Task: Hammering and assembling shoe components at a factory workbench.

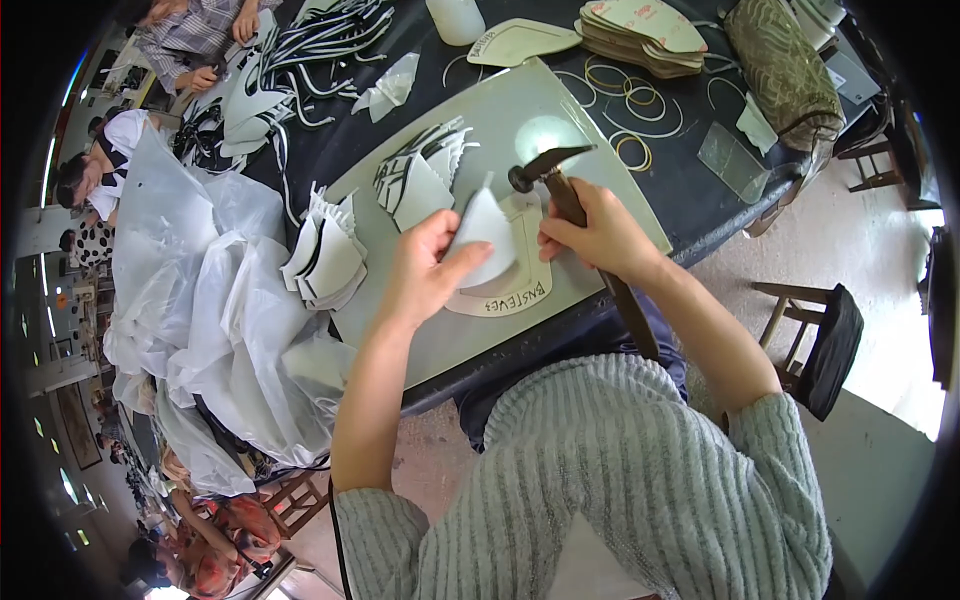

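Note:
A curved white piece (488,238), looking like a shoe upper part, is held between the thumb and fingers of my left hand (425,268). My right hand (605,232) is closed around the wooden handle of a hammer (570,200), whose dark metal head points up and away, just right of the white piece. Partly under the white piece and my hands lies a cream curved pattern card (505,302) with handwriting on it. It rests on a grey-green board (440,352). Fanned stacks of similar white pieces with black edges (418,185), (326,258) lie left of my left hand.
Crumpled plastic sheeting (225,310) hangs over the table's left side. Beyond the board are black-and-white strips (325,45), a stack of pattern cards (640,38), rings of tape (632,95) and a patterned roll (785,75). A stool (825,345) stands at right; co-workers sit at left.

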Demonstrator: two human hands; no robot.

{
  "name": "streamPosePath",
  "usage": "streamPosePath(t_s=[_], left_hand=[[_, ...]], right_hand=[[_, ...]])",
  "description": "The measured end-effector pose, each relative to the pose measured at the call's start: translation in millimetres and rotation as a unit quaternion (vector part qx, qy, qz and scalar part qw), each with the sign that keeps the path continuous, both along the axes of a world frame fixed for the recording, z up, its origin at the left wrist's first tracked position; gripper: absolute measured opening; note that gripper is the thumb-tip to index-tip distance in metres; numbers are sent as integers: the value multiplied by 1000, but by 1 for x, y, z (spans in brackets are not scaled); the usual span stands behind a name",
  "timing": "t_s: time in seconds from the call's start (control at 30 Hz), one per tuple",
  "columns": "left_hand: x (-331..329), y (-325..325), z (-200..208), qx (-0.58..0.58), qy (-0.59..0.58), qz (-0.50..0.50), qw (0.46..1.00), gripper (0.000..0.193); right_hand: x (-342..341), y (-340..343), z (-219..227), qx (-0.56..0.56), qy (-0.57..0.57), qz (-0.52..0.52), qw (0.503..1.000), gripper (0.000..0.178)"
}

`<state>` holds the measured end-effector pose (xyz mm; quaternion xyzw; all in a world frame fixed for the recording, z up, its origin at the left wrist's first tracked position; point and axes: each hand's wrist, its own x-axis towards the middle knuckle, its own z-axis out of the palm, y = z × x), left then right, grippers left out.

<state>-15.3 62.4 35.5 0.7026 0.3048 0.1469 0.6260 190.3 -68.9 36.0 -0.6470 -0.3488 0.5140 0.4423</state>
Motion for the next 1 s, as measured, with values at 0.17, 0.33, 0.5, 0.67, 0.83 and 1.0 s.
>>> streamPosePath(t_s=[0.17,0.33,0.5,0.67,0.83,1.0], left_hand=[[0,-9,-2,68,77,-57,993,24],[1,-6,0,29,103,-86,990,25],[3,2,0,57,128,-129,982,25],[3,0,-1,55,116,-121,984,27],[5,1,1,64,146,-128,979,28],[9,2,7,95,168,-142,971,27]], right_hand=[[4,3,-5,-2,7,23,1000,18],[3,3,-3,-11,-3,22,1000,17],[1,2,-6,0,1,19,1000,17],[0,1,-4,-8,7,5,1000,17],[0,2,-4,-1,-5,12,1000,16],[-1,2,-9,1,-2,3,1000,19]])
